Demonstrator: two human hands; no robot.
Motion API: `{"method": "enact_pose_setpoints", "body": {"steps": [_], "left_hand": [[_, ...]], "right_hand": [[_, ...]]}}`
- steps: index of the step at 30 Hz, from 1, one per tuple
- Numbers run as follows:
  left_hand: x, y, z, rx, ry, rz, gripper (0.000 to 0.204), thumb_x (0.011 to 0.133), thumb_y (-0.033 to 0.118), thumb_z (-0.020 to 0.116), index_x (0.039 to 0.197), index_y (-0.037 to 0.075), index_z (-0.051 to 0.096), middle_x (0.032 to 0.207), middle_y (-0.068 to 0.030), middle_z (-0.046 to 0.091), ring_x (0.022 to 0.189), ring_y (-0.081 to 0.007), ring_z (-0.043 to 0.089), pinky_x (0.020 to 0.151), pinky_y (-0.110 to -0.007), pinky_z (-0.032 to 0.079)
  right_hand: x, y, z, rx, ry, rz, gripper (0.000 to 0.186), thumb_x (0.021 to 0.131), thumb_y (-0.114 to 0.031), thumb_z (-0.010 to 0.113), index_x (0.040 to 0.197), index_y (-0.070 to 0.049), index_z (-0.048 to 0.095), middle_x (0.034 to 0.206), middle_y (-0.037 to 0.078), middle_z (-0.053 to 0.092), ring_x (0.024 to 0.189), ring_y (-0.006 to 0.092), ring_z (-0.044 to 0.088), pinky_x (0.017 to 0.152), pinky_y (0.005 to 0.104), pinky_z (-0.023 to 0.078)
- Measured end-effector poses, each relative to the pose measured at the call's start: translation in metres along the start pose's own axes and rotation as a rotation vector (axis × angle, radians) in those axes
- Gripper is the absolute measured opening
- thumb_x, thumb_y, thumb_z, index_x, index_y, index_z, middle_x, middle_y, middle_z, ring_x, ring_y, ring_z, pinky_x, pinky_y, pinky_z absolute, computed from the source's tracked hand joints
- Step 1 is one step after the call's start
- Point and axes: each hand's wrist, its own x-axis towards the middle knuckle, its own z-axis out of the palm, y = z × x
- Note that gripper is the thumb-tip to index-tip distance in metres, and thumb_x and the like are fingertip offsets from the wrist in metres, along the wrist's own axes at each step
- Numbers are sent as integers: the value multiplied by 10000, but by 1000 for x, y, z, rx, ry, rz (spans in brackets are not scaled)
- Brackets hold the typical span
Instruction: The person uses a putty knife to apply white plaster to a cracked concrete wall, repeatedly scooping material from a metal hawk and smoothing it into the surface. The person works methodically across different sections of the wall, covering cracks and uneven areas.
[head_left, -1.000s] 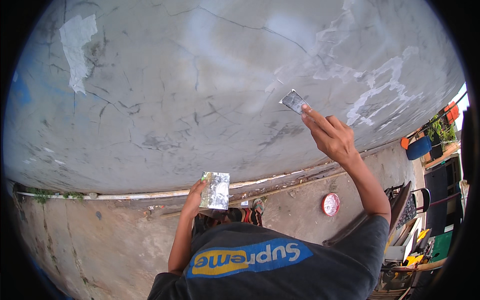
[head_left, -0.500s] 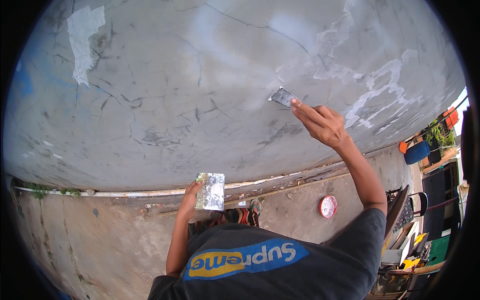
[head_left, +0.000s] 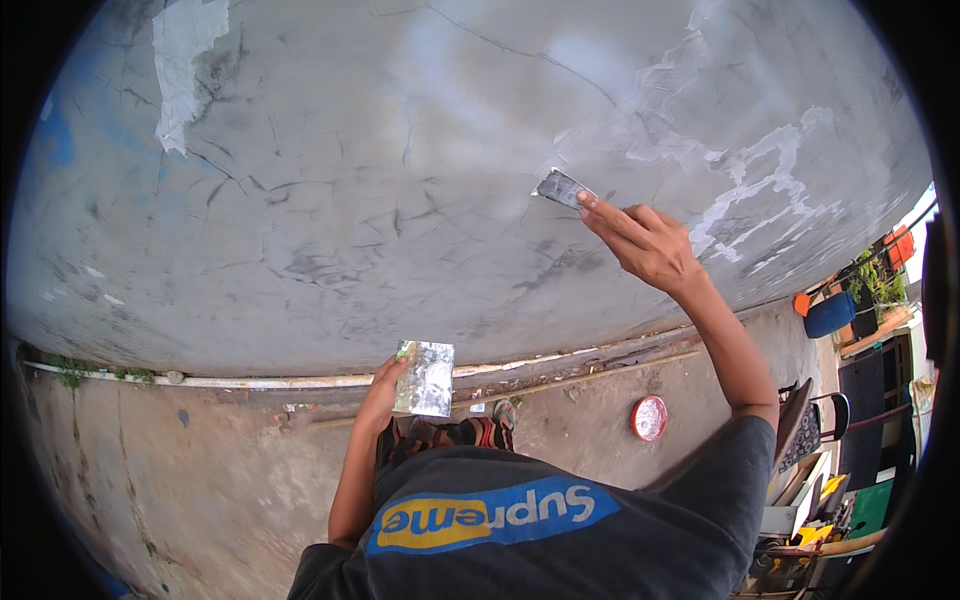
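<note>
My right hand (head_left: 648, 243) is closed on a flat putty knife (head_left: 563, 188) with a grey blade and white filler along its edge. The blade lies against the cracked grey wall (head_left: 330, 200), beside thin white filler patches (head_left: 765, 175). Lower down, my left hand (head_left: 380, 391) grips the left edge of a flat rectangular board (head_left: 427, 378) smeared with white filler. This board is held out in front of my body, apart from the wall.
A red-rimmed tub (head_left: 649, 418) with white matter inside stands on the concrete floor (head_left: 250, 450). A white pipe (head_left: 270, 382) runs along the wall's foot. To the right are a chair (head_left: 815, 425), a blue drum (head_left: 830, 314) and piled odds and ends (head_left: 815, 500).
The putty knife has shifted very slightly to the left against the wall. Both hands keep their hold, and the view has turned a little.
</note>
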Motion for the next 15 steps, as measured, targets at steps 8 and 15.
{"method": "enact_pose_setpoints", "body": {"steps": [8,15], "left_hand": [[-3,2,-4,51,32,40,631,1009,327,522,1467,-71,350,1452,-158,473,1345,-218,431,1121,-323,314],[18,-20,-12,5,-78,34,646,1013,391,492,1470,-49,372,1486,-179,438,1430,-253,316,1174,-361,194]], "right_hand": [[-5,-11,-27,38,-180,145,345,760,-34,677,1096,-96,722,1378,-92,567,649,114,445,496,210,456],[31,-34,-39,31,-123,212,336,718,-2,710,1039,-95,741,1312,-57,628,623,104,478,484,218,438]]}}
